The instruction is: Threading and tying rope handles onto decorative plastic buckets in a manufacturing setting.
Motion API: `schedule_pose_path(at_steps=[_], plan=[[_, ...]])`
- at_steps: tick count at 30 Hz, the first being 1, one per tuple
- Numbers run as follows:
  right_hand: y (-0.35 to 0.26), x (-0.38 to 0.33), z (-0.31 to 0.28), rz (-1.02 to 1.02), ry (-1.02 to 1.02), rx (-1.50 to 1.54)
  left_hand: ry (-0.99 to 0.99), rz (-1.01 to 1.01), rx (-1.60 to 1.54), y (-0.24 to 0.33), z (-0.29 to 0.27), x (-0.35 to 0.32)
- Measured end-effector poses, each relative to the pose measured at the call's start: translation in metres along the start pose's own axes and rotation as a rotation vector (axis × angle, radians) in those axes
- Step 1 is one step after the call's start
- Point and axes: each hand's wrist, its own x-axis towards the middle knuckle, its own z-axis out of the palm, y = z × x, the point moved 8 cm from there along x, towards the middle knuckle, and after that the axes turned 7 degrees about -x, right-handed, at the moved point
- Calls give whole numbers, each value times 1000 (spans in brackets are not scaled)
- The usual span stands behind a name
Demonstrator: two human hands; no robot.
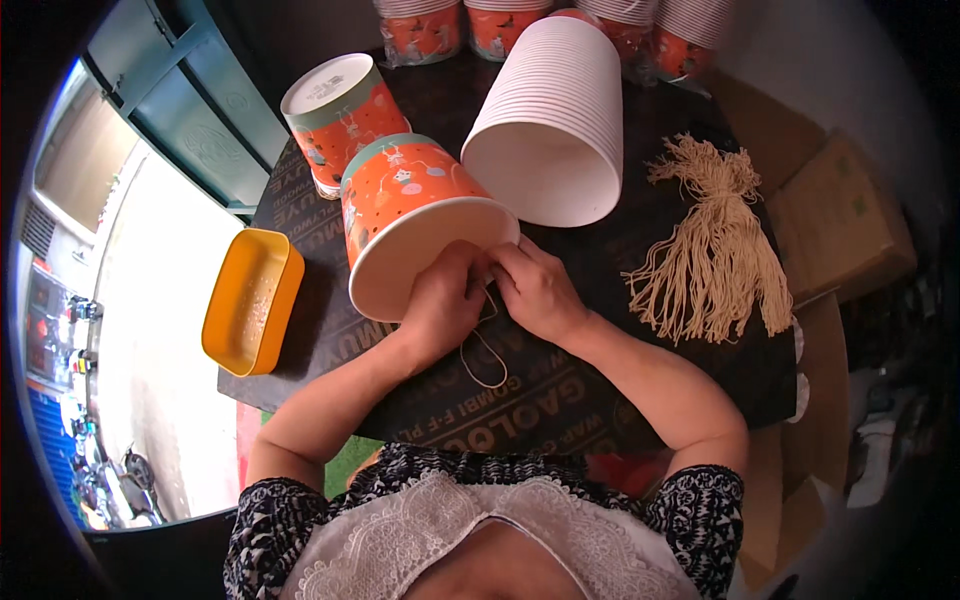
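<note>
Head view: hands meet at orange bucket rim, within table edges.

This is most likely a small workshop for handwork, open to the street. A dark plywood table with printed lettering serves as the bench. On it are a nested stack of white tubs, plastic-wrapped stacks of orange ones and a thick bundle of cords. Brown cartons crowd the right side. At left, a metal door stands open onto bright paving, where a motorbike seems parked, though glare and the fisheye rim blur it.
</note>
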Motion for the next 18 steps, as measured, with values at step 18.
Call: schedule_pose_path(at_steps=[18], plan=[[-4,-1,-2,-14,40,24,24,260,528,11,3,-5]])
